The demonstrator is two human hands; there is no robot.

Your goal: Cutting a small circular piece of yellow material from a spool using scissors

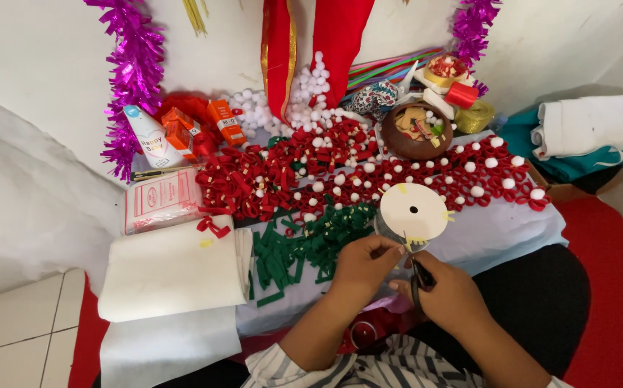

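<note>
The tape roll [412, 213], a big white disc with a small hole in its middle, stands on edge at the front of the counter [502, 233], just above both hands. The left hand [360, 264] has its grip closed on the lower left rim of the roll, fingers curled around the edge. The right hand [451, 294] has its grip closed around the black handles of the scissors [418, 276], and the blades point up toward the bottom of the roll, where a short yellowish strip hangs.

Just left of the roll lies a heap of green felt pieces [304, 248], touching the left hand's fingers. Behind the roll spreads a wide field of red ribbon loops [369, 169] with small white pompoms among them. Further left lies a folded white cloth [171, 269], with a clear plastic packet [162, 199] behind it. At the back stand a brown round bowl [417, 131] with small bits inside, orange boxes [200, 129] and a white cone hat [150, 138]. Purple tinsel [133, 72] hangs along the white wall. The person wears a striped shirt, and red floor shows on the right.
</note>
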